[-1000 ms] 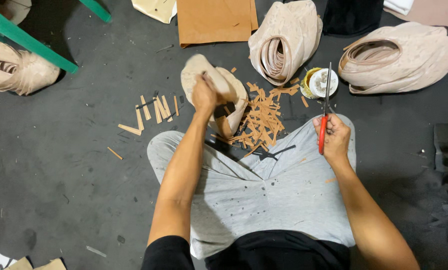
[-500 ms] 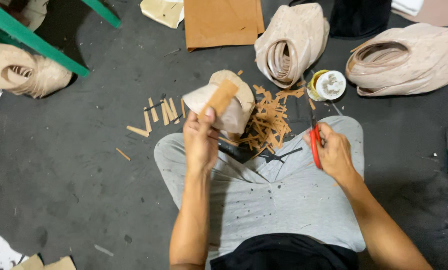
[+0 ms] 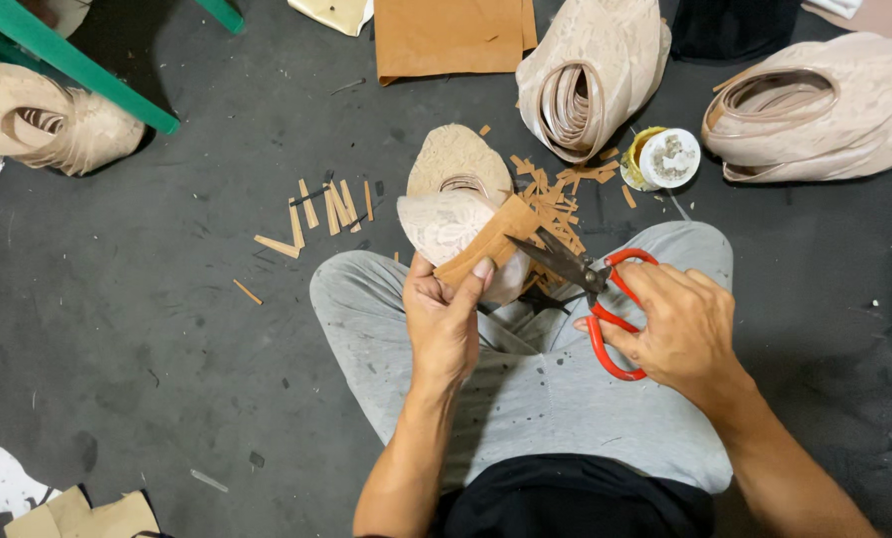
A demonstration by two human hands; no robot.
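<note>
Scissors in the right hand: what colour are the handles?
Red handles with dark metal blades on the scissors, held by the right hand; clearest in the head view.

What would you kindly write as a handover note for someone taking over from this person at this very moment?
Left hand: holds a tan strip against a lace shoe upper above the lap.
Right hand: grips red-handled scissors, blades open at the strip's edge.
Around: cut tan scraps piled ahead of the knees, longer cut strips on the floor to the left, a small open tin to the right.
Done: many pieces already trimmed off.
Left: the strip in hand is not yet cut.
</note>
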